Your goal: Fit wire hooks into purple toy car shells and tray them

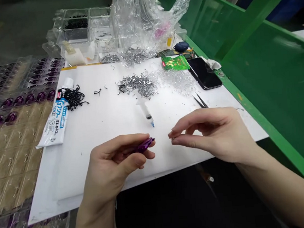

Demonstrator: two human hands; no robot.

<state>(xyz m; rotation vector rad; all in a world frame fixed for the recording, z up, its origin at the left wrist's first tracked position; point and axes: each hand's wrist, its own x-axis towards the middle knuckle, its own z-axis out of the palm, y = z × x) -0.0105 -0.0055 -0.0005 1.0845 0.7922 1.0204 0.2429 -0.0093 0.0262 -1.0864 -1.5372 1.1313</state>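
My left hand [113, 163] holds a small purple lure-shaped piece [144, 145] between thumb and fingers, its tip pointing right. My right hand [212, 131] is a little to the right of it, thumb and forefinger pinched on a tiny metal part [170, 138] that is barely visible. Both hands hover over the near edge of a white board [109, 114]. A syringe [145, 111] with a blue tip lies on the board just beyond the hands. Black tweezers [200, 101] lie to its right.
A pile of small silver metal parts [136, 83] and a heap of black hooks [74, 97] lie on the board, beside a glue tube [56, 117]. A phone [204, 73], a green packet [174, 62], a plastic bag [141, 19] and clear bins [77, 28] stand behind. Trays of purple pieces [20, 100] lie left. A green rail [261, 118] runs along the right.
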